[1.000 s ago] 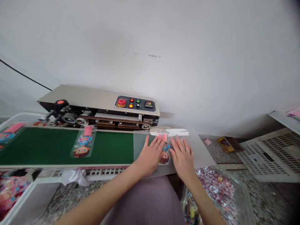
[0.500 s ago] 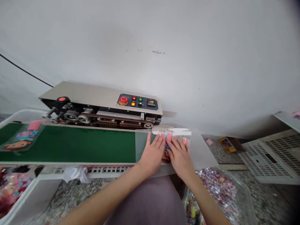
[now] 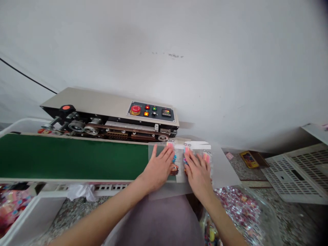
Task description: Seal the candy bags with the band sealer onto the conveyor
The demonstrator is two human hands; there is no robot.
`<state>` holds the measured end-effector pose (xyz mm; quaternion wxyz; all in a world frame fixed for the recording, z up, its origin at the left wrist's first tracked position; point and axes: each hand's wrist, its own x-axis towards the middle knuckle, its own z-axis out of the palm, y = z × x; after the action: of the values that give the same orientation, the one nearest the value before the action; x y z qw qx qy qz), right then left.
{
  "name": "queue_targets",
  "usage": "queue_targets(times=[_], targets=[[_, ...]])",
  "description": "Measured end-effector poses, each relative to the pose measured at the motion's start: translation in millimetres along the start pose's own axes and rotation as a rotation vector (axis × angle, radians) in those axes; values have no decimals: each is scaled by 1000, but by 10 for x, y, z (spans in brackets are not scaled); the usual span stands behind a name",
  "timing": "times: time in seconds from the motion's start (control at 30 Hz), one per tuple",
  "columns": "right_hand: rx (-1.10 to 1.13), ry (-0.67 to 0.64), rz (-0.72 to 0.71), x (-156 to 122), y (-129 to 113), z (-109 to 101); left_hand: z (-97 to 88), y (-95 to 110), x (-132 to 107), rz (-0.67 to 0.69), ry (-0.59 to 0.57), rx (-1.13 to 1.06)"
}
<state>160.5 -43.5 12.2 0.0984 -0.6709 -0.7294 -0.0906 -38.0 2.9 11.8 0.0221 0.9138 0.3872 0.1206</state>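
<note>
My left hand (image 3: 158,169) lies flat with fingers spread on a clear packet with a colourful cartoon figure (image 3: 174,169), partly covered by the fingers. The packet's top end reaches the small wheel (image 3: 163,137) of the sealing machine (image 3: 102,106). Flat and open too, my right hand (image 3: 198,171) rests over a second packet (image 3: 187,150), mostly hidden beneath it. A third packet (image 3: 206,156) shows by its right fingers. These packets lie on a translucent sheet (image 3: 222,167) at the right end of the green conveyor belt (image 3: 102,159).
A control panel (image 3: 151,111) with a red knob sits on the machine. Below right stands a clear tub (image 3: 269,218) of shiny packets. A white perforated crate (image 3: 284,177) leans at the far right, near a yellow box (image 3: 248,159). Bottom left, a white bin (image 3: 28,218) adjoins more packets.
My left hand has slid left with one packet, widening the gap between my hands. The packet at the belt's far left has left the belt; something red and orange shows behind it.
</note>
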Motion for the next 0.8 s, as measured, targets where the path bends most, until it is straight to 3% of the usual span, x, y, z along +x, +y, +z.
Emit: queue_targets(times=[0.2, 0.3, 0.37, 0.5, 0.6, 0.7, 0.8], targets=[[110, -19, -46, 78, -361, -153, -140, -251, -220, -74, -15, 87], [199, -30, -41, 203, -286, -250, -277, -197, -188, -161, -27, 92], [284, -36, -34, 359, -187, -267, -315, -59, -101, -148, -21, 56], [384, -83, -33, 762, -90, -156, -189, 286, 88, 0, -28, -28], [373, -120, -29, 962, -108, -61, -26, 408, 134, 16, -49, -37], [379, -128, -46, 928, -70, -77, 61, 396, 110, -5, -31, -34], [327, -32, -49, 615, 108, -153, 64, 338, 86, -36, -34, -43]])
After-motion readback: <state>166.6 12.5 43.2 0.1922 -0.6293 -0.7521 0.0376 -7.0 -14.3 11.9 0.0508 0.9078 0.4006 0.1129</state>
